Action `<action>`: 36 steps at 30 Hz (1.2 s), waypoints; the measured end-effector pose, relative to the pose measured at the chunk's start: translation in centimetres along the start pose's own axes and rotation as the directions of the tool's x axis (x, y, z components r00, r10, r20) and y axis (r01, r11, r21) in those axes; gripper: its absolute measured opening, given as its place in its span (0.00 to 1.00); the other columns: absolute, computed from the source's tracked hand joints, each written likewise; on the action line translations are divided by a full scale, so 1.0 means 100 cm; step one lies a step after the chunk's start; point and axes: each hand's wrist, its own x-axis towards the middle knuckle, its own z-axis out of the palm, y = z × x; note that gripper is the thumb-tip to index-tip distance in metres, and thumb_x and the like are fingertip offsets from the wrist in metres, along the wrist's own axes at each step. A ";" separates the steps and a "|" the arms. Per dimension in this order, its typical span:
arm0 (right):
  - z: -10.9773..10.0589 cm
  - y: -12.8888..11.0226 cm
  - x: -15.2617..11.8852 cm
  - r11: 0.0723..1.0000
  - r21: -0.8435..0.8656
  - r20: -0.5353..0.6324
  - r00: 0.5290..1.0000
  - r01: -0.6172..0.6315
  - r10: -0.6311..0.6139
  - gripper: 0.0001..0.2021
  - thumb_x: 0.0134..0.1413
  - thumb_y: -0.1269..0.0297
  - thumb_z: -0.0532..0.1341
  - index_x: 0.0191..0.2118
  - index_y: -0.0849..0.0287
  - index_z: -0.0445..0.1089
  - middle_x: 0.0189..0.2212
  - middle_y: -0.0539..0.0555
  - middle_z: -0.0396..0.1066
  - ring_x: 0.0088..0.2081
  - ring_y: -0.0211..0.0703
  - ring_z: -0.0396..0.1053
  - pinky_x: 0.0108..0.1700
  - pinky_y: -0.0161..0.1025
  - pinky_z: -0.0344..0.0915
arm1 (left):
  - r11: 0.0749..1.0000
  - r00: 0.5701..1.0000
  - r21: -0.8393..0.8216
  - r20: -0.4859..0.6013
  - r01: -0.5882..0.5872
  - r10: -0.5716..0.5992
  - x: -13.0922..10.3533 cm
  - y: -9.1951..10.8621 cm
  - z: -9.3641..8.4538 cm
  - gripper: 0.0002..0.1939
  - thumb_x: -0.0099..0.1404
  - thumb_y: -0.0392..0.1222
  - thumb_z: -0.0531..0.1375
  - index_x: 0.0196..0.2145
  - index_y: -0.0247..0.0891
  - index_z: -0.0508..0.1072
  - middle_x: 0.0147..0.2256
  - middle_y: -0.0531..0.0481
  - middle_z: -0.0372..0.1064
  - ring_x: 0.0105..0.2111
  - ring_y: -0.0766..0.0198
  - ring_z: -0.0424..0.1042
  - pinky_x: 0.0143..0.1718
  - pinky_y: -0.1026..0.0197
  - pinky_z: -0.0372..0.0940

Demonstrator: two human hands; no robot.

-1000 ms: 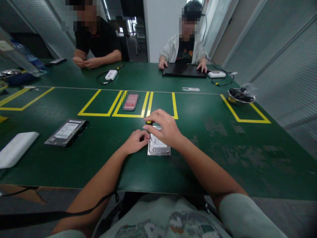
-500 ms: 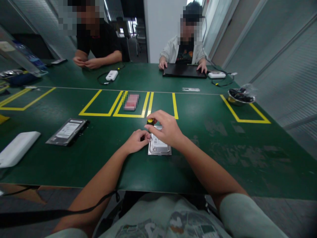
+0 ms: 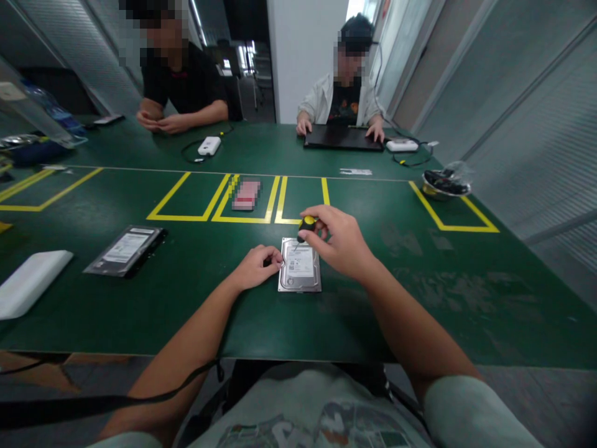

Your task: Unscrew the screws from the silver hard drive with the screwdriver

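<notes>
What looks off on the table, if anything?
Pale, scuffed-looking patches break up the green tabletop right of the right hand. The bowl overlaps a yellow tape strip instead of sitting clear of it. No spill visible.

I'm counting one green table (image 3: pixel 186 311), and three people are gathering at it: two across, one person in black (image 3: pixel 200 87) and one person in a light jacket (image 3: pixel 317 99), and one on the near side, whose two bare hands are showing, a left hand (image 3: pixel 255 269) and a right hand (image 3: pixel 345 239). Two hard drives are lying here, one bare drive (image 3: pixel 300 267) and one bagged drive (image 3: pixel 125 249). One screwdriver (image 3: pixel 306 225) is showing. Three white cases are resting about, one large case (image 3: pixel 32 283) and two small ones, a middle case (image 3: pixel 209 145) and a far-right case (image 3: pixel 402 145). One black laptop (image 3: pixel 342 138), one bowl (image 3: pixel 445 188), one blurred pink item (image 3: pixel 247 195) and at least five yellow tape outlines (image 3: pixel 177 218) are showing too.
</notes>
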 end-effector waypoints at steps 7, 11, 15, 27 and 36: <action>-0.024 0.025 -0.050 0.944 -0.324 0.121 0.987 -0.062 0.106 0.07 0.60 0.69 0.58 0.44 0.61 0.68 0.41 0.58 0.71 0.43 0.45 0.69 0.42 0.38 0.64 | 1.000 1.000 -0.008 -0.010 -0.016 0.016 0.000 0.001 0.002 0.07 0.61 0.42 0.59 0.35 0.38 0.73 0.31 0.52 0.71 0.34 0.62 0.66 0.41 0.57 0.59; -0.020 0.042 -0.085 0.842 -0.536 0.199 0.959 -0.063 0.199 0.09 0.61 0.72 0.54 0.43 0.60 0.71 0.44 0.60 0.72 0.40 0.44 0.70 0.41 0.38 0.64 | 1.000 0.999 -0.012 -0.031 -0.014 0.014 -0.001 0.000 0.002 0.06 0.61 0.41 0.59 0.36 0.38 0.72 0.31 0.52 0.71 0.34 0.62 0.67 0.39 0.58 0.60; -0.014 0.053 -0.114 0.785 -0.619 0.269 0.938 -0.005 0.219 0.14 0.60 0.75 0.53 0.47 0.60 0.71 0.46 0.61 0.71 0.40 0.44 0.69 0.43 0.39 0.64 | 1.000 0.999 -0.017 -0.039 -0.016 0.015 -0.001 0.000 0.003 0.07 0.61 0.40 0.59 0.38 0.38 0.72 0.32 0.52 0.70 0.35 0.62 0.67 0.39 0.59 0.61; -0.008 0.053 -0.126 0.787 -0.614 0.344 0.878 -0.057 0.332 0.10 0.60 0.68 0.59 0.45 0.62 0.73 0.47 0.64 0.69 0.44 0.49 0.69 0.46 0.43 0.66 | 1.000 0.999 -0.008 -0.038 -0.016 0.015 -0.001 -0.001 0.004 0.06 0.61 0.40 0.60 0.37 0.38 0.71 0.32 0.52 0.69 0.35 0.62 0.67 0.38 0.59 0.61; -0.012 0.027 -0.104 0.743 -0.668 0.322 0.887 -0.035 0.332 0.12 0.58 0.64 0.61 0.47 0.61 0.71 0.53 0.66 0.67 0.49 0.59 0.67 0.45 0.49 0.66 | 1.000 1.000 -0.023 -0.028 -0.005 0.004 -0.001 0.001 0.003 0.06 0.61 0.40 0.59 0.37 0.38 0.71 0.32 0.51 0.69 0.34 0.62 0.66 0.38 0.59 0.61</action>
